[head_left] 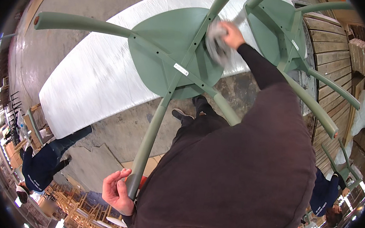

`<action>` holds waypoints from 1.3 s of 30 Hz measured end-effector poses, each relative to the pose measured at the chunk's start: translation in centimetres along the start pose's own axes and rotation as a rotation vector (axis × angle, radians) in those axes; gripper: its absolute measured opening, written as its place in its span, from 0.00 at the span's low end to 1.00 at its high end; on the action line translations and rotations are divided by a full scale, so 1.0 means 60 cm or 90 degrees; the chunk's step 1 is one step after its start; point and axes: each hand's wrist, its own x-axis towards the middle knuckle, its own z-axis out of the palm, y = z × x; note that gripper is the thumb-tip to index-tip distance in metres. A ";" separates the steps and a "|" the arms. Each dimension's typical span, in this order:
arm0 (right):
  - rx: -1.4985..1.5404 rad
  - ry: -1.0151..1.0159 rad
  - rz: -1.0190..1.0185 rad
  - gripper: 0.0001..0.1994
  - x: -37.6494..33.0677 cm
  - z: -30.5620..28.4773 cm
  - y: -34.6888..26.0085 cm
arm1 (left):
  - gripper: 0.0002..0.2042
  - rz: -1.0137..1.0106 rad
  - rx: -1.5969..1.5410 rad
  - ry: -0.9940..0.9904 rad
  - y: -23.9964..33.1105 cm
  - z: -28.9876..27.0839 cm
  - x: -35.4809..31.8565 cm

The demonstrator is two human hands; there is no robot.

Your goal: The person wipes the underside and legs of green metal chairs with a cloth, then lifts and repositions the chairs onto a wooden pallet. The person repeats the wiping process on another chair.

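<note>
A green round-seated stool (158, 36) lies upside down before me, its splayed legs pointing up and outward. A small white label is on its crossed underframe. My right hand (233, 35) is closed on a grey cloth (219, 44), blurred by motion, against the stool's underside beside a leg. Low on the left, my left hand (117, 192) rests against the end of the leg (142, 158) nearest me, its fingers loosely bent and apart, not wrapped around it. A second green stool (273, 27) is upturned just to the right.
Beneath the stools runs a table covered in shiny plastic film (89, 86). Slatted wooden boards (332, 48) stand at the right. One co-worker (45, 163) bends at the lower left, another (325, 194) at the lower right near a green frame. Wooden chair frames (76, 208) are stacked behind.
</note>
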 end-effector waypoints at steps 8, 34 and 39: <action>-0.114 -0.299 0.010 0.28 -0.209 0.089 -0.136 | 0.11 -0.035 0.023 -0.004 0.001 0.003 -0.002; -0.304 -0.185 -0.153 0.27 0.189 0.071 -0.173 | 0.11 0.055 0.014 0.037 -0.005 -0.003 0.008; -0.403 -0.232 0.046 0.28 0.129 0.207 -0.168 | 0.12 0.057 0.033 0.011 0.001 -0.008 0.014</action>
